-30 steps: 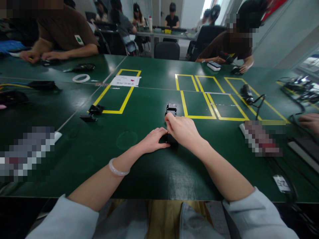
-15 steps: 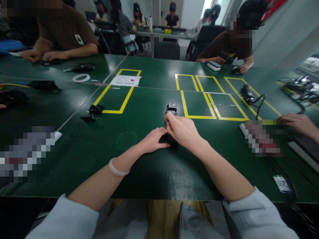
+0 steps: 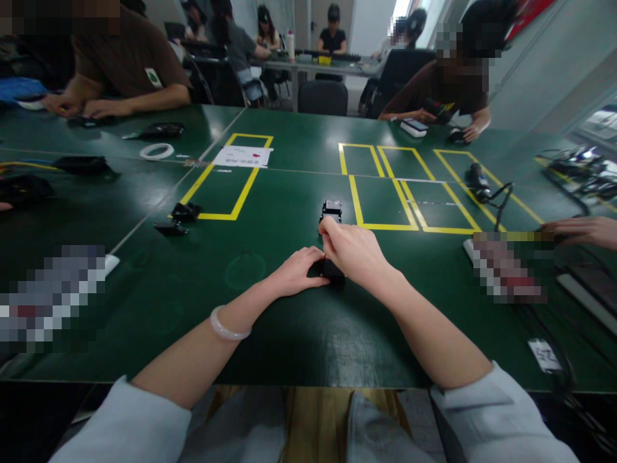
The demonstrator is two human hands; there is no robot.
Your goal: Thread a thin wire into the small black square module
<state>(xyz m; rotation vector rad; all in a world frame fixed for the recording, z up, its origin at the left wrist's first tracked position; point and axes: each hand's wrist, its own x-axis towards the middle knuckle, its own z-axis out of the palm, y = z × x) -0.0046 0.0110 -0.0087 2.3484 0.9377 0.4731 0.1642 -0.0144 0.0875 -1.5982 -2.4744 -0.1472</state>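
Head view: left hand (image 3: pixel 299 271) holds black box (image 3: pixel 333 272) on green surface (image 3: pixel 294 341), grip part-closed; right hand (image 3: pixel 357 253) bunches beside it, grip's contents hidden.

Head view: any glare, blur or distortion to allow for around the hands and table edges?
Head view: pale glare on the green tabletop, below the right hand in the picture; the black device at the left hand too dark for fine detail; cables near the right edge smeared and stretched.
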